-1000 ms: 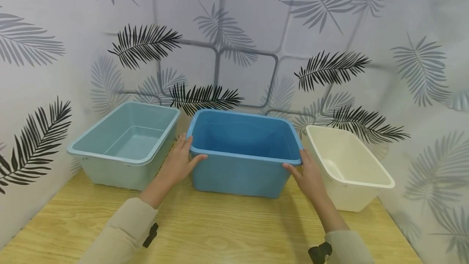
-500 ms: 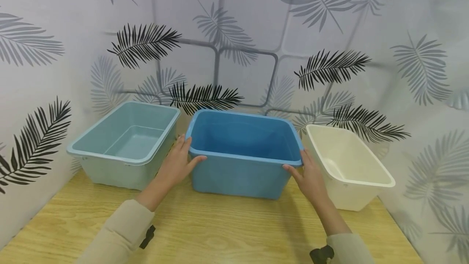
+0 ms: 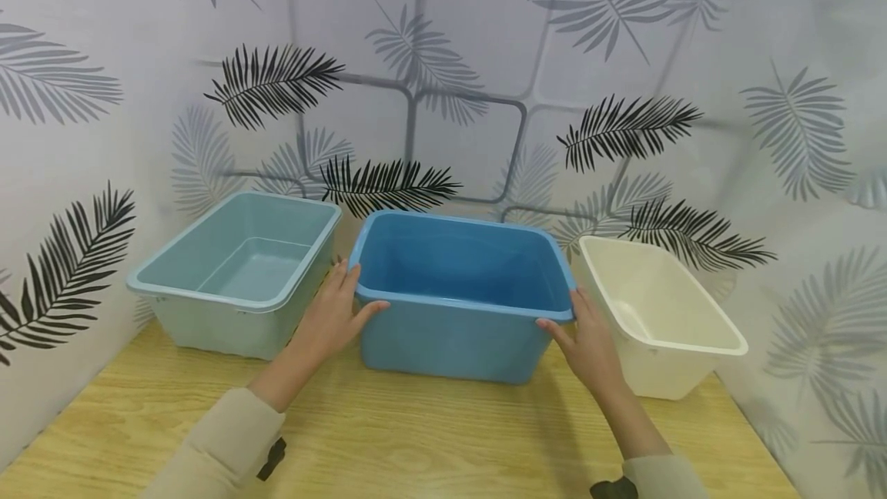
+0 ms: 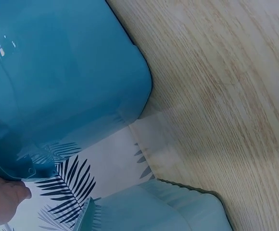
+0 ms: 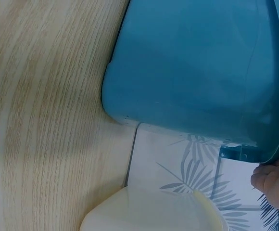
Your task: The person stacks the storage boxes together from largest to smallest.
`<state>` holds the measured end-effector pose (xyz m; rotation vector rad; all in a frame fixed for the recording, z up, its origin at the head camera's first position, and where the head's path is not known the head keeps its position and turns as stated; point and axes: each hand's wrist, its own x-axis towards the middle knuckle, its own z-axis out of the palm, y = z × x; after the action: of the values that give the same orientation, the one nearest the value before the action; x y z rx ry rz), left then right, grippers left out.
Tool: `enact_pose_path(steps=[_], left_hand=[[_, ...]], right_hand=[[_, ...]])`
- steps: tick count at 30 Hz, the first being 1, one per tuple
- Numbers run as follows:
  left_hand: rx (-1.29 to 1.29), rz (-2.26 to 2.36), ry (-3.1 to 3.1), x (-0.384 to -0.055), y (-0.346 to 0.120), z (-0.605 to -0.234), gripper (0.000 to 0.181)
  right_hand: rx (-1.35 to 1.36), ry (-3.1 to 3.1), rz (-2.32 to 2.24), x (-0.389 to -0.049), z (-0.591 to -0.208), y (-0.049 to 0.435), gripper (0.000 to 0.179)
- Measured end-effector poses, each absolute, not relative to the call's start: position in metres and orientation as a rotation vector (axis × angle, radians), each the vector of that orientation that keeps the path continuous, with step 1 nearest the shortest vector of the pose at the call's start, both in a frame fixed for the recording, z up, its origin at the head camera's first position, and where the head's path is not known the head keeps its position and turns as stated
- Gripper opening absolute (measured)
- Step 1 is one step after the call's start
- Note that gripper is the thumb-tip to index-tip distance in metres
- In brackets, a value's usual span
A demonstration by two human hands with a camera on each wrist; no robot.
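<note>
A blue plastic storage tub (image 3: pixel 450 341) stands on the wooden table in the middle of the head view. No contents show inside it. My left hand (image 3: pixel 329 320) grips its front left corner, thumb on the front of the rim and fingers along the left side. At the front right corner my right hand (image 3: pixel 592 345) holds the rim in the same way. Both wrist views show fingers (image 4: pixel 12 192) hooked under the rim, with the smooth outer wall of the tub beside them. Part of each hand is cut off there.
To the left stands a pale blue-green tub (image 3: pixel 208 322), close to my left hand. A cream tub (image 3: pixel 658 372) sits at the right, just beyond my right hand. A wall covering (image 3: pixel 471 45) with leaf prints rises behind the table (image 3: pixel 416 445).
The blue tub has shifted slightly toward me, and both my hands have come back with it, keeping their hold on the rim. The two outer tubs have stayed in place.
</note>
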<state>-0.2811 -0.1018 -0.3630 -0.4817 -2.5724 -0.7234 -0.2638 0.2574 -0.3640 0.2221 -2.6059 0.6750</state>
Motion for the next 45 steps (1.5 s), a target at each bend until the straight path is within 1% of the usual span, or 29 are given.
enact_pose_path(steps=[32, 45], left_hand=[[-0.473, -0.653, -2.510, -0.264, -0.103, -0.366, 0.077], [-0.486, -0.600, -2.480, -0.260, -0.105, -0.369, 0.079]], right_hand=[[0.203, -2.577, 0.653, -0.245, -0.365, 0.255, 0.077], [0.247, -2.529, 0.639, -0.242, -0.367, 0.256, 0.077]])
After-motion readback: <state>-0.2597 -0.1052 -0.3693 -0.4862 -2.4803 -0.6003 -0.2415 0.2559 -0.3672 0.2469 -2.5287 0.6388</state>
